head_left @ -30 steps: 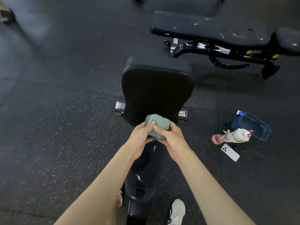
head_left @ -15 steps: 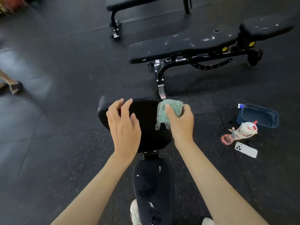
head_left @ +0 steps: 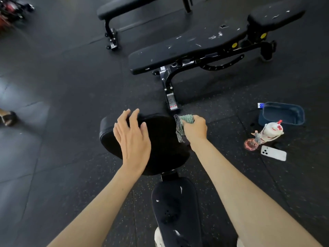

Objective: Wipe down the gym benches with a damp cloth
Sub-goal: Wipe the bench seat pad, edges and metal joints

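1. Right hand [head_left: 195,129]: its grip is clenching round the cloth [head_left: 186,119], knuckles facing up, arm reaching forward.
2. Cloth: green and nubbly, it is being held at the far right edge of the back pad [head_left: 165,147]. A dark mesh layer is hanging down from the fist against that edge.
3. Left hand [head_left: 132,138]: its grip is released and holding nothing. The fingers are spreading straight over the pad's far left part, with the tips reaching its far rim. Whether the palm is pressing on the pad cannot be told.
4. Back pad: black and wide, it is lying just ahead of the person. A narrower seat pad [head_left: 175,207] is running from it toward the camera and showing white scuffs.
5. Second bench [head_left: 187,52]: it is standing beyond, well apart from both hands, its black padding showing white flecks and tears.
6. Third bench [head_left: 124,6]: it is standing farther back, partly cut off by the top edge.
7. Floor [head_left: 62,122], to the right of the back pad: a blue tub [head_left: 283,113] is sitting there. A white spray bottle [head_left: 268,132] with red markings is lying just in front of it, a pink object [head_left: 251,144] is sitting at the bottle's near end, and a white phone [head_left: 273,153] is lying lens side up nearby.
8. White shoe [head_left: 159,236]: it is showing at the bottom edge beside the seat pad.
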Available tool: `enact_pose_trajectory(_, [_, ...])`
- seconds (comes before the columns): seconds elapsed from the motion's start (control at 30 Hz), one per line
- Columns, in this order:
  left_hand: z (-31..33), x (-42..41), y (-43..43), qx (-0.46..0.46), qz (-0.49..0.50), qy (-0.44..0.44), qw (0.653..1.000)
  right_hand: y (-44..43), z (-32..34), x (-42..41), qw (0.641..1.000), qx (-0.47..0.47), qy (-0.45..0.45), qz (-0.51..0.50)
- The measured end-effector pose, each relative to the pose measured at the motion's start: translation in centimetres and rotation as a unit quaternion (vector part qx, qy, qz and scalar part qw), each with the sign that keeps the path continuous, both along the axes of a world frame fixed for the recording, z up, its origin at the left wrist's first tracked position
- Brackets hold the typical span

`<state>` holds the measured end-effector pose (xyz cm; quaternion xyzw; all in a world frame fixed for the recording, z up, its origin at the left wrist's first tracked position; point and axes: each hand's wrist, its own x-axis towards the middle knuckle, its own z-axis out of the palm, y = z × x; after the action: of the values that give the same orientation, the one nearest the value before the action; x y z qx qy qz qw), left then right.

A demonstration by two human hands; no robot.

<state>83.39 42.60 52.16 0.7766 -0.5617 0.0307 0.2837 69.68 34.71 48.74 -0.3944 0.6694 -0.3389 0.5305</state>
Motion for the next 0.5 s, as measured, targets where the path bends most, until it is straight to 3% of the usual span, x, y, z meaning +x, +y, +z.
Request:
enact_pose_trajectory(0.17, [0.6,-0.6,-0.7,-0.014,-0.039,-0.035,0.999,-1.8,0.9,-0.7,0.995,-0.079,-0.031,-0.045])
enact_pose_trajectory(0.3, [1.7,-0.8,-3.1,-0.017,-0.065,-0.057,0.996,-2.8,3.5,-0.4,0.989,-0.145,-0.021,-0.007])
enact_pose_trajectory(0.5, [2.6,-1.0,-5.1,-0.003,-0.076,-0.08,0.994,-3.3,1.8,-2.6,0.988,-0.141,-0.029,-0.05])
